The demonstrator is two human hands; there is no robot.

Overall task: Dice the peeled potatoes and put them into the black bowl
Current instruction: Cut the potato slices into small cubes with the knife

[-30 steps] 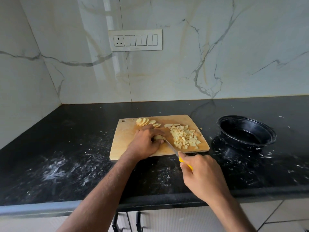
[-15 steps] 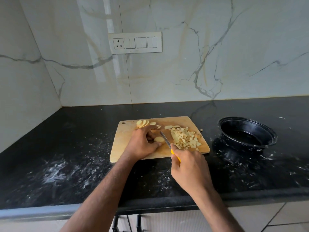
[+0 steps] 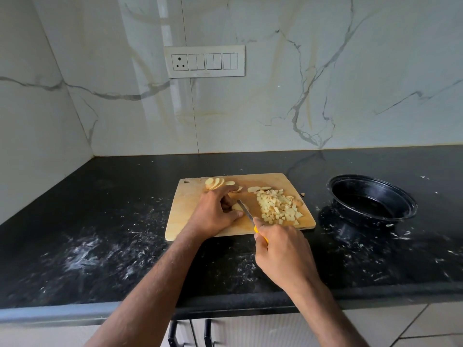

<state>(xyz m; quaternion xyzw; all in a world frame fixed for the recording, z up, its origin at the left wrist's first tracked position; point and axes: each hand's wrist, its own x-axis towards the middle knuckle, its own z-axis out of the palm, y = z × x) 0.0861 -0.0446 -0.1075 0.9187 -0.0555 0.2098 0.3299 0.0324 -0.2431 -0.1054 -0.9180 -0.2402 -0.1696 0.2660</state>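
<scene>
- Bare countertop (image 3: 323, 196) separates the cutting board (image 3: 183, 216) from the black bowl (image 3: 411, 206).
- The diced potato pile (image 3: 278, 206) fills the board's right side.

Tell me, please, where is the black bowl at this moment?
In the head view the black bowl stands on the dark counter at the right, apart from the wooden cutting board and its pile of diced potato.

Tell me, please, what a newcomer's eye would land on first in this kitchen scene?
Probably the pale heap of diced potato on the right of the wooden cutting board, mid-counter. Beside it, the left hand steadies a potato piece while the right hand works a yellow-handled knife. The black bowl sits right.
</scene>
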